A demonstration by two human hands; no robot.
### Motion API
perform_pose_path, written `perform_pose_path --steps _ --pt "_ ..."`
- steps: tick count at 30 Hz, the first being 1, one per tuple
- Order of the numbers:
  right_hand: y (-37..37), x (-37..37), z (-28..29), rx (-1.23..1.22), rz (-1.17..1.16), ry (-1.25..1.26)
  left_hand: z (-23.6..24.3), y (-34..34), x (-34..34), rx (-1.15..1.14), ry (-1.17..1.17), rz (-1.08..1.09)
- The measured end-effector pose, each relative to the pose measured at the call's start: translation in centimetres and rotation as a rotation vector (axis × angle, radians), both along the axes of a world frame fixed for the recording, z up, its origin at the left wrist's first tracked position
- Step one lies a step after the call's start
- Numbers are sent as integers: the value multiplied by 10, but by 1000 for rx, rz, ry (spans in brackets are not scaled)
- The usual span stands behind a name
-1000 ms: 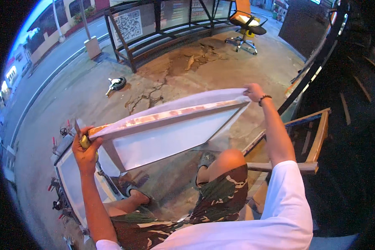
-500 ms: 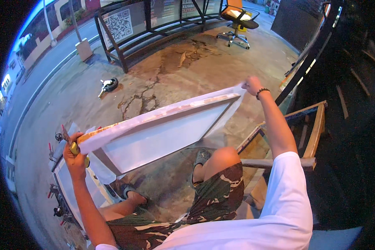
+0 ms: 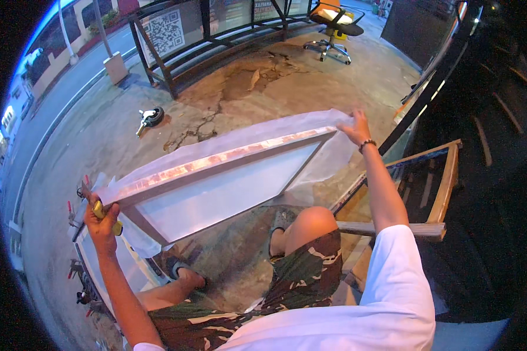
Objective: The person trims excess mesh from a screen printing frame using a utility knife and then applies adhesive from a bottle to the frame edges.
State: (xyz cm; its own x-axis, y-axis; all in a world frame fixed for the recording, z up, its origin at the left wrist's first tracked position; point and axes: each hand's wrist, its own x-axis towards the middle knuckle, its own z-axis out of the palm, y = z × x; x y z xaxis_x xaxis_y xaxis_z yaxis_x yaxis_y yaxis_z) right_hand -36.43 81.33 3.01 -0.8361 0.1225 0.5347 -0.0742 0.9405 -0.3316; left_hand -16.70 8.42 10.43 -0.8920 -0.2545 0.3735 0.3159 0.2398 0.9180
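I am holding a rectangular frame (image 3: 228, 161) at a slant across my knees, with white mesh inside and a patchy pinkish-white top bar. A loose translucent white sheet (image 3: 216, 140) drapes along its upper edge. My left hand (image 3: 101, 222) is closed round the frame's left end and a yellow-handled tool (image 3: 98, 208), whose tip is hard to make out. My right hand (image 3: 354, 127) pinches the sheet at the upper right corner. Another white framed screen (image 3: 98, 263) lies low at my left, partly hidden by my forearm, with red-handled clamps along its outer edge.
A bare wooden frame (image 3: 448, 181) stands at my right beside a dark upright beam (image 3: 410, 114). On the cracked concrete ahead lie a caster wheel (image 3: 152, 117) and, farther off, an office chair (image 3: 334, 26) near a black metal-framed signboard (image 3: 211, 29). A road runs along the left.
The frame and both hands have shifted toward the left, my left hand also slightly down. The loose sheet now spreads higher above the top bar and hangs farther past the right end.
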Motion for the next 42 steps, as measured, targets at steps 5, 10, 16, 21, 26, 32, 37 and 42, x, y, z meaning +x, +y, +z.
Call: perform_pose_path --steps 5,10,16,21,26,32,37,42 --pt "-59 20 36 -22 357 -68 14 4 7 -24 -17 -9" --pt "-112 25 68 -265 668 -604 19 13 3 -64 23 -36" --pt "-144 41 78 -62 787 -362 17 8 4 -85 21 -56" --pt "-153 60 76 20 687 -323 15 8 5 -84 73 -38" --pt "-149 68 70 70 718 -221 17 11 4 -74 52 -91" --pt "-61 47 34 1 327 -238 14 4 12 -81 19 -49" --pt "41 17 -72 -472 111 -195 14 5 9 -53 -30 -65" --pt "34 4 -164 -821 125 -212 15 1 11 -108 -16 -69"
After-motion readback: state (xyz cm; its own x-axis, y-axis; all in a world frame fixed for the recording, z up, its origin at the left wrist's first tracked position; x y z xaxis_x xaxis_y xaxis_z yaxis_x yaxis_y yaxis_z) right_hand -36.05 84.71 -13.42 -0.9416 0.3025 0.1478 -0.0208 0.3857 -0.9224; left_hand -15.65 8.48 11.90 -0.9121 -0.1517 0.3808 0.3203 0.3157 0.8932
